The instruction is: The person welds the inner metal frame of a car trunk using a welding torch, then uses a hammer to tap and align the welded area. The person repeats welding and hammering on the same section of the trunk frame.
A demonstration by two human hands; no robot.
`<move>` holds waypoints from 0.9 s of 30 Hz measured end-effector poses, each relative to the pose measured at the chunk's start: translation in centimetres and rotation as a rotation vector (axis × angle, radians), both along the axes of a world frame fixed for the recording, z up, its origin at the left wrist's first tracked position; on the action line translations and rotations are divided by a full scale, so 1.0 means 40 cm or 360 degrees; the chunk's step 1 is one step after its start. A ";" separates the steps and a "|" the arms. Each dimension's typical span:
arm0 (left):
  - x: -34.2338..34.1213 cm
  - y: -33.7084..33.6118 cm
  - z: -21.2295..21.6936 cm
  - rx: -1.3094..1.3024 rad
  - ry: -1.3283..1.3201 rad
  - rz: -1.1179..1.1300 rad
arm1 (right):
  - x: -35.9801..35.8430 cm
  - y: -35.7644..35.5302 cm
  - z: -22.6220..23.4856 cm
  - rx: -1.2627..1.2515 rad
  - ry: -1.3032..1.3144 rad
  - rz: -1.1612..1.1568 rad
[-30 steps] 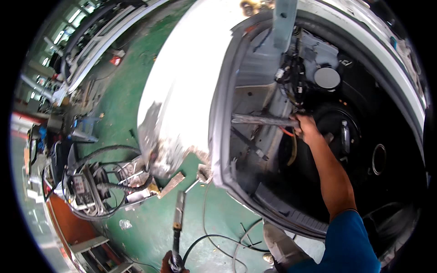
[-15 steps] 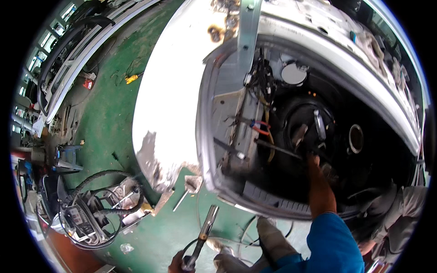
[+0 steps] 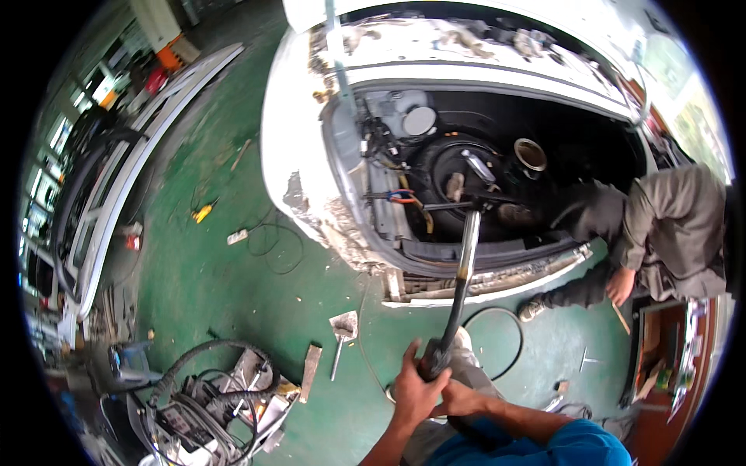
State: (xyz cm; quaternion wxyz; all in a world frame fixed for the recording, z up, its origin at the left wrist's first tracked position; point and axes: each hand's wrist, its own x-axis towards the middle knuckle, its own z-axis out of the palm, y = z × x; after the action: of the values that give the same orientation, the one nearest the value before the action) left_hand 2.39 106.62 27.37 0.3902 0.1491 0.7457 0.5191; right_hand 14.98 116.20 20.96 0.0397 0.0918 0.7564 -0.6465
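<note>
On my remote feed I see the long silver-and-black tubular tool, polished metal ahead, matt and plastic-looking behind; the white curved car body gleams (rough, scraped at one corner), the green painted floor smooth.

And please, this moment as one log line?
left hand: holds tool | right hand: beside left hand | tool: points toward car trunk | pliers: in trunk
</note>
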 end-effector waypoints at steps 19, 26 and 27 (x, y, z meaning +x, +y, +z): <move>-0.221 -0.025 -0.196 -0.0381 0.0182 -0.0434 | -0.021 0.969 -0.154 0.0663 -0.0976 -0.1452; -0.273 -0.160 -0.311 -0.0604 0.0280 -0.0239 | -0.111 1.068 -0.178 0.0478 -0.1235 -0.1371; -0.300 -0.124 -0.303 -0.0638 0.0225 -0.0192 | -0.125 1.077 -0.166 0.0523 -0.1257 -0.1457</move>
State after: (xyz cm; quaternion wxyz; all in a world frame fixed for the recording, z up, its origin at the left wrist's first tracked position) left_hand -9.60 101.67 15.26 0.3890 0.1488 0.8493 0.3245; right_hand 10.00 159.30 14.34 0.0206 0.6433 0.6581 -0.3906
